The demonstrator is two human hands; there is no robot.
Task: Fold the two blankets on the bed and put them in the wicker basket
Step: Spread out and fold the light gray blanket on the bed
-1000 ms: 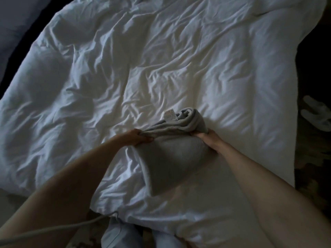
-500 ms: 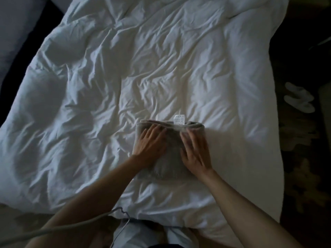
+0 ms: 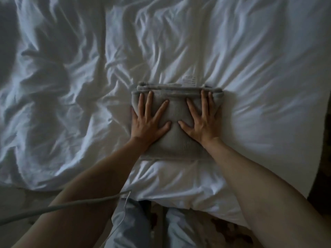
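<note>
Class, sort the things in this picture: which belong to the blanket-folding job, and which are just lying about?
Job: folded grey blanket, pressed flat under the left hand and right hand.
Lying about: white duvet, grey cable.

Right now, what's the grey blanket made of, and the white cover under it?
Grey blanket: probably soft fleece; matt, fuzzy, thick rounded folds. White duvet cover: likely thin cotton; smooth, faint sheen, sharp creases.

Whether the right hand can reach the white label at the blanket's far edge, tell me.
Probably yes. The right hand lies flat on the folded blanket, holding nothing, and the label sticks out just past its fingers with nothing between.
</note>
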